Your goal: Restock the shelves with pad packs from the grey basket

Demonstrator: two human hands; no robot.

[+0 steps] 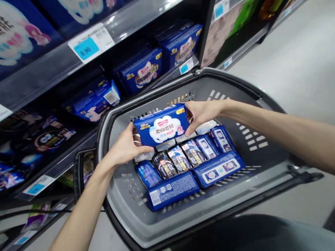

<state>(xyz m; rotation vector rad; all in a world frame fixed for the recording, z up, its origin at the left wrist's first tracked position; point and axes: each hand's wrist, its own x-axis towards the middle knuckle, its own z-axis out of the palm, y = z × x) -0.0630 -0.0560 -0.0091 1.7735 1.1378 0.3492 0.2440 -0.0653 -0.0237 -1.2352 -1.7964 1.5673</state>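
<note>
Between my two hands is a blue pack of sanitary pads (164,127) with a white cloud label facing up toward me. My left hand (127,144) grips its left end, thumb along the lower edge. At the right end my right hand (202,114) closes round the pack with its thumb in front. The pack is held over the far side of a grey shopping basket (184,222). Below it in the basket stand several small dark and blue packs (180,158). Two blue packs, one on the left (173,190) and one on the right (219,169), lie along the near side.
A store shelf (147,10) with price tags runs along the far side, its lower level holding blue packs (145,71) and dark packs (48,138). The basket's handle (303,179) lies by its near right rim. Pale floor (317,73) shows to the right.
</note>
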